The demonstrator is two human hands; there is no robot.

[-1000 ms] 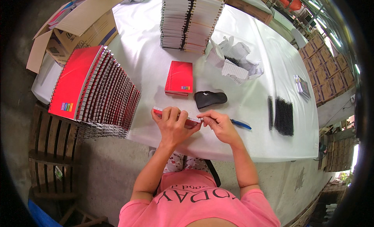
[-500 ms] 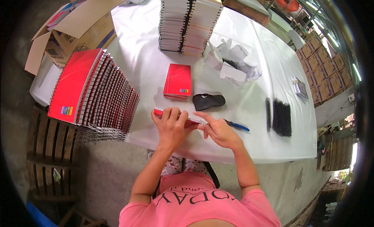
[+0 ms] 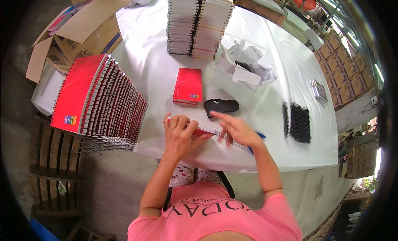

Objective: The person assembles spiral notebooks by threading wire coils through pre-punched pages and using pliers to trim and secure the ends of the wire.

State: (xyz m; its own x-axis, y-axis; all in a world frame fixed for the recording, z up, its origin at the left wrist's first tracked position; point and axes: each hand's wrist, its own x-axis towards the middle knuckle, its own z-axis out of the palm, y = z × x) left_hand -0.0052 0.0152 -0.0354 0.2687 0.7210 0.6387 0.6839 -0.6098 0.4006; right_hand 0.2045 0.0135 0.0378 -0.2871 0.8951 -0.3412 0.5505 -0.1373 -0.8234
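My left hand [image 3: 181, 131] is closed on a red notebook [image 3: 199, 132], held tilted on edge near the front of the table. A wire spiral coil [image 3: 237, 143] sticks out from the notebook's right end, along its spine. Over that coil hovers my right hand [image 3: 239, 132], fingers apart and partly blurred, index finger stretched to the left. Whether a fingertip touches the coil is hard to see. Beyond my hands lie a small pile of red notebooks [image 3: 188, 84] and a black pouch [image 3: 222, 107]. A blue-handled tool [image 3: 260, 134] shows partly behind my right hand.
A tall stack of red spiral notebooks [image 3: 78, 92] stands left, beside an open cardboard box [image 3: 89, 38]. Another high stack of bound books [image 3: 180, 30] rises at the back. Crumpled white paper [image 3: 248, 73] and black coils [image 3: 300, 123] lie to the right on the white-covered table [image 3: 265, 156].
My right hand has lifted off the notebook's end and moved slightly right, fingers spreading. More of the coil now shows beneath it. My left hand keeps its hold on the notebook.
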